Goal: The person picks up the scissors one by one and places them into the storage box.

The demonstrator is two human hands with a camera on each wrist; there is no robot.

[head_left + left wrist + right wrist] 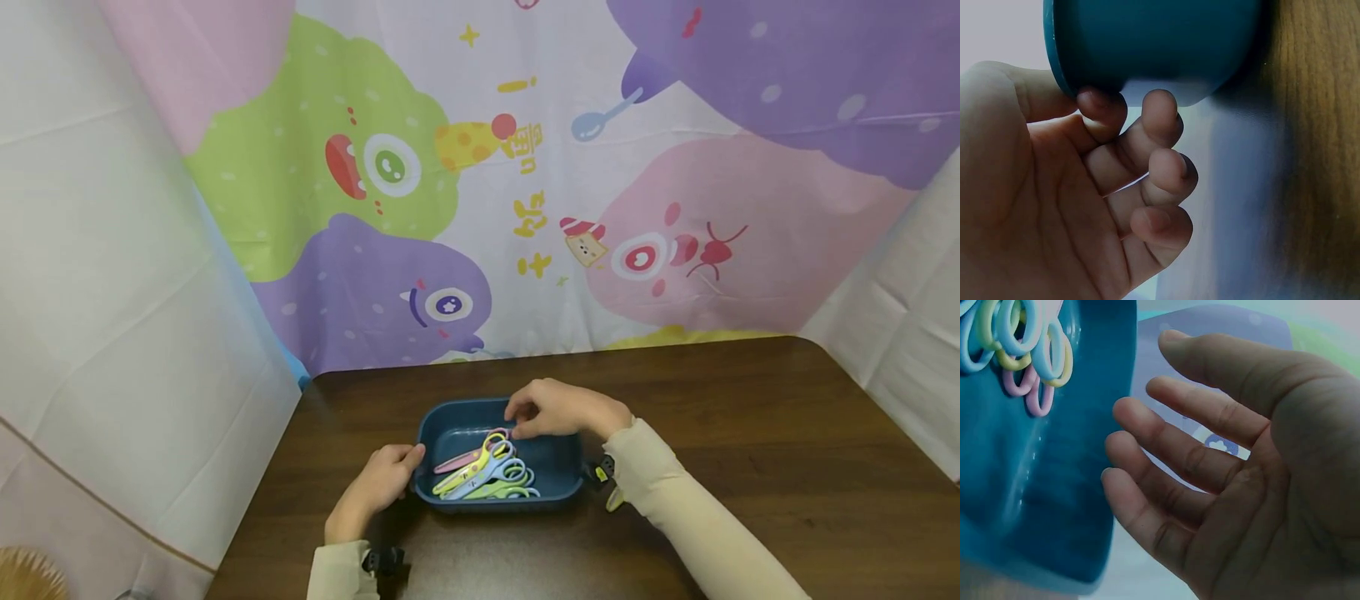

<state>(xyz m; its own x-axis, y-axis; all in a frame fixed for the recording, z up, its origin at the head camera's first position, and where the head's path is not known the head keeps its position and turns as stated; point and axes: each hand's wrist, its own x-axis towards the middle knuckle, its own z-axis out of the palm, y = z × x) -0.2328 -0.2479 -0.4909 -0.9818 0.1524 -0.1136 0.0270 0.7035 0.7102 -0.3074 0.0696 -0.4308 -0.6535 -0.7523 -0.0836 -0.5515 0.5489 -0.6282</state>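
Observation:
A dark blue plastic tray point(558, 468) with rounded corners sits on the table. Inside it, toward the left, lie several small scissors in a heap: a pink pair point(456, 461), a yellow pair point(468, 472), a blue pair point(480, 477) and a green pair point(498, 490). My left hand point(382, 477) grips the tray's left end, thumb at the rim and index fingertip against the outer wall point(1154, 44). Over the tray's back right part hovers my right hand point(558, 408), fingers loosely bent and nothing between them. In the right wrist view the scissor handles point(1038, 394) show beyond its fingertips.
The brown wooden table point(720, 433) ends at a cartoon-printed cloth point(555, 317) behind it. White cloth walls point(150, 250) flank both sides. A small yellow-green piece point(615, 499) shows beside the right wrist's black camera point(602, 469).

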